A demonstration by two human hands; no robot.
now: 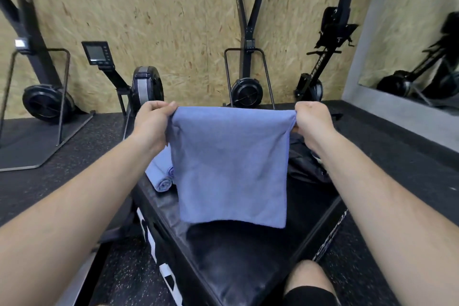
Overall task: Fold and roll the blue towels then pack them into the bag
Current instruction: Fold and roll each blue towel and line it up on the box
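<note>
Blue towel (231,164) is up in the air, top corners pinched, one in each hand. Left fingers (171,107) are curled tight on the top left corner and right fingers (301,108) on the top right, with cloth bunched at both pinches. My left hand (152,119) and right hand (311,120) are level and apart, so the top edge is pulled taut between them. Both forearms reach straight forward. The towel hangs flat below the hands, with its lower edge just above the black padded box (236,261), not touching as far as I can tell. I can't tell whether it is single or already doubled over. The rolled towels (161,177) lie on the far left part of the box, at least two, side by side, partly hidden behind the hanging cloth. The dark bag (306,166) lies on the far right part of the box, mostly hidden by the towel and my right forearm; I can't see any towels in it. My read on progress: some rolls are done, this one is at the fold stage, not yet rolled, and packing looks not yet begun. Left to do: fold, roll, then get all rolls into the bag. One knee (308,277) shows at the bottom, and rowing machines (246,89) stand along the chipboard wall (173,20).
</note>
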